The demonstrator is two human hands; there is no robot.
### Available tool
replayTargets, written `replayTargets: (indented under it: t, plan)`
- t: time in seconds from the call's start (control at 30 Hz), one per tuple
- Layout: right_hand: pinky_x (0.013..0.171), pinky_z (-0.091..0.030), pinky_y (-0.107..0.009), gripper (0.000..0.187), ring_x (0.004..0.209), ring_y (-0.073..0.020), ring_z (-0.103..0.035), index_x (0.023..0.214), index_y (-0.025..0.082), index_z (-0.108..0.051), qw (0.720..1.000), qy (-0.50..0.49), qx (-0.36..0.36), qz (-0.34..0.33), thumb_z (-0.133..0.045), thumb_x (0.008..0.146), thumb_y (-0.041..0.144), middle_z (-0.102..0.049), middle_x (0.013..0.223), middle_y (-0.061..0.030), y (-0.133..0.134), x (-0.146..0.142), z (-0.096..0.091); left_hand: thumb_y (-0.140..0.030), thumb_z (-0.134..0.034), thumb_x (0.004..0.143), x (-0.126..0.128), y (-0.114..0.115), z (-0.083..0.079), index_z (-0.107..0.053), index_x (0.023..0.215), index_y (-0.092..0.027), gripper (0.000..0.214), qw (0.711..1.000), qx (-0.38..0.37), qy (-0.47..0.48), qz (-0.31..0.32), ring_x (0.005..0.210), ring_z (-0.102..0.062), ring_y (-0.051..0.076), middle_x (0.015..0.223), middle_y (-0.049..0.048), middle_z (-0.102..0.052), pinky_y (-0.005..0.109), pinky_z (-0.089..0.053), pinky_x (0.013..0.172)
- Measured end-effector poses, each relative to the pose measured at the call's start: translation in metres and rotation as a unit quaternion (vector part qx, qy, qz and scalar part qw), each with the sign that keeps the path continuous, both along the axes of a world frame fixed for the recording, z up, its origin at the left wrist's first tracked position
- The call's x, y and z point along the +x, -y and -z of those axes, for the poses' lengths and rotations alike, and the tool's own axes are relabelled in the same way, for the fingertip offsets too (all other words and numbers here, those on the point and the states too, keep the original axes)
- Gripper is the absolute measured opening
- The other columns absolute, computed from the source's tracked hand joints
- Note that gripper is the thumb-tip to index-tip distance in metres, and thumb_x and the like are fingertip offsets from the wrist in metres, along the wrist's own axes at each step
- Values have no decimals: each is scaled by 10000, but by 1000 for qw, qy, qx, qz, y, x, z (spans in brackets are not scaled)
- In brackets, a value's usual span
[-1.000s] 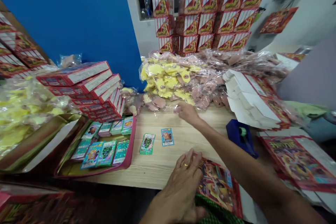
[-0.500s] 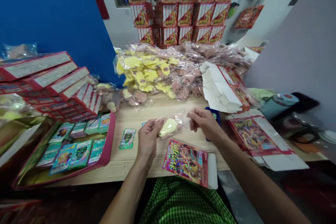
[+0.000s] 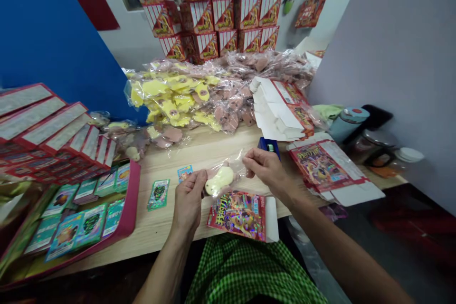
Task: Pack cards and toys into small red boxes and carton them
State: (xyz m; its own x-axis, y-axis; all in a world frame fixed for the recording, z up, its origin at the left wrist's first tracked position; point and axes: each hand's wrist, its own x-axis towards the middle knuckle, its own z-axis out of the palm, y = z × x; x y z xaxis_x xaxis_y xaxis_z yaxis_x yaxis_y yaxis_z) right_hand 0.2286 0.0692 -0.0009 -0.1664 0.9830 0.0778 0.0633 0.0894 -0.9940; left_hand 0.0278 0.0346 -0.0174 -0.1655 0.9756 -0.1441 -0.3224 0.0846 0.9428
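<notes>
Between my hands a clear plastic bag is stretched out, with a pale yellow animal-shaped toy (image 3: 220, 180) inside it. My left hand (image 3: 188, 197) pinches the bag at the toy's left end. At the bag's other end, my right hand (image 3: 265, 168) grips the clear film between thumb and fingers. Just below lies a shiny red printed box (image 3: 238, 216), flat, its white flap (image 3: 272, 218) pointing right. A small stack of cards (image 3: 158, 194) rests left of my left hand, and a blue card (image 3: 185, 173) lies partly behind that hand.
A pink-rimmed tray (image 3: 132, 199) of card stacks stands left, below piled red boxes (image 3: 53, 123). Bagged yellow and pinkish toys (image 3: 178, 95) heap at the back. Flattened boxes (image 3: 320, 164), a blue tape dispenser (image 3: 270, 145) and a light-blue bottle (image 3: 347, 123) are on the right.
The view has turned to the right, so everything sits further left. The bag is now spread flatter between my hands, and more of the toy shows.
</notes>
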Motion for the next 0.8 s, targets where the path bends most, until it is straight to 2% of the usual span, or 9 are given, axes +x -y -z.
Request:
replayTargets:
  t: [0.13, 0.3, 0.4, 0.5, 0.57, 0.63, 0.67, 0.73, 0.8]
  plan:
    - [592, -464, -269, 324, 590, -131, -538, 795, 214, -569, 981, -176, -66, 44, -803, 642, 379, -566, 685, 33, 0, 14, -3, -531, -899, 665, 1, -1, -3, -797, 899, -156, 453, 999, 32, 12, -4, 730, -690, 167, 828, 44, -776, 274, -566, 689]
    - [656, -514, -242, 455, 771, -146, -602, 1047, 231, -615, 980, -161, -52, 106, -844, 665, 321, -620, 878, 11, 2, 35, -2, -553, -855, 724, 2, 1, -7, -798, 914, -168, 433, 998, 51, -17, 21, 723, -697, 178, 839, 42, -781, 296, -582, 692]
    - [651, -577, -266, 519, 925, -205, -680, 1168, 229, -641, 986, -112, -121, -12, -851, 717, 376, -695, 1088, -72, 9, 44, -6, -579, -792, 782, 4, 4, -9, -788, 977, -145, 476, 993, 35, -61, 93, 789, -728, 222, 897, 86, -793, 350, -596, 758]
    - [441, -491, -202, 380, 687, -184, -693, 975, 179, -710, 984, -56, -152, -74, -849, 727, 431, -738, 860, -75, 14, 57, -12, -555, -797, 771, 6, 9, -7, -649, 1330, -152, 704, 974, 26, -129, 186, 1092, -715, 312, 1273, 184, -724, 461, -568, 944]
    - [395, -456, -186, 351, 589, -165, -675, 898, 164, -738, 990, -50, -131, -17, -871, 718, 434, -733, 748, -63, 16, 70, -17, -492, -890, 651, 8, 13, -1, -408, 1548, -181, 1065, 935, 55, -242, 254, 1388, -528, 393, 1559, 240, -488, 560, -450, 1106]
    - [432, -503, -198, 368, 611, -173, -697, 907, 164, -769, 991, -63, -113, 39, -908, 694, 429, -755, 768, -74, 19, 84, -23, -395, -946, 519, 10, 17, 7, -254, 1610, -178, 1309, 849, 106, -391, 339, 1537, -280, 451, 1656, 261, -310, 637, -268, 1208]
    - [454, -528, -209, 381, 629, -182, -708, 903, 165, -780, 990, -68, -112, 50, -925, 678, 435, -764, 783, -81, 21, 90, -26, -337, -940, 488, 12, 19, 12, -244, 1607, -163, 1329, 797, 127, -457, 373, 1546, -241, 468, 1648, 268, -315, 655, -200, 1225]
    - [484, -561, -231, 397, 644, -192, -718, 904, 173, -797, 990, -65, -120, 40, -939, 663, 455, -773, 804, -86, 26, 98, -30, -232, -881, 465, 14, 21, 21, -306, 1559, -131, 1240, 726, 151, -546, 390, 1482, -345, 480, 1544, 263, -441, 654, -183, 1220]
    - [487, -568, -236, 389, 653, -193, -720, 920, 188, -807, 991, -49, -124, 11, -924, 684, 474, -775, 815, -82, 31, 98, -31, -222, -838, 477, 13, 21, 25, -388, 1480, -132, 1103, 724, 158, -581, 336, 1331, -501, 439, 1389, 212, -539, 614, -293, 1169]
